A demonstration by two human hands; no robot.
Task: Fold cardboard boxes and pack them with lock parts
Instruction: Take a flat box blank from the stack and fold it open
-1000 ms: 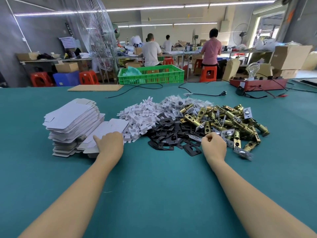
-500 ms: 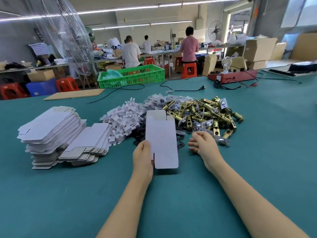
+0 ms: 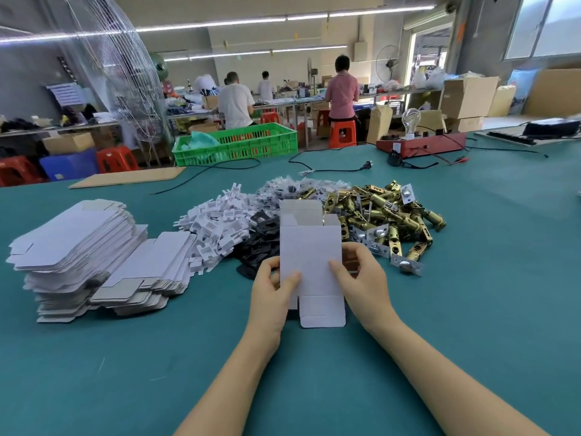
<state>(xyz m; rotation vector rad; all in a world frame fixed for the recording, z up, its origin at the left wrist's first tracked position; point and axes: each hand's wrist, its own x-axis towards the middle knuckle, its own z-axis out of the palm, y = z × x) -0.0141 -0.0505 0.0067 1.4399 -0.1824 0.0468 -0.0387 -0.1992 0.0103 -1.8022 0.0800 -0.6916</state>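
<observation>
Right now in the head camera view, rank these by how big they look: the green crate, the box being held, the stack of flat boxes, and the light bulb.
1. Stack of flat boxes
2. Green crate, though it stands farther back
3. Held box, closest to the camera
4. Light bulb

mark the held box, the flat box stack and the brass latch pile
box (image 3: 309,247), head view: middle of its white front panel.
flat box stack (image 3: 72,234), head view: top sheet of the tall pile.
brass latch pile (image 3: 386,212), head view: middle of the heap.

Both forearms are reaching forward; the left hand (image 3: 273,291) and right hand (image 3: 361,278) are pinching with thumbs on top.
</observation>
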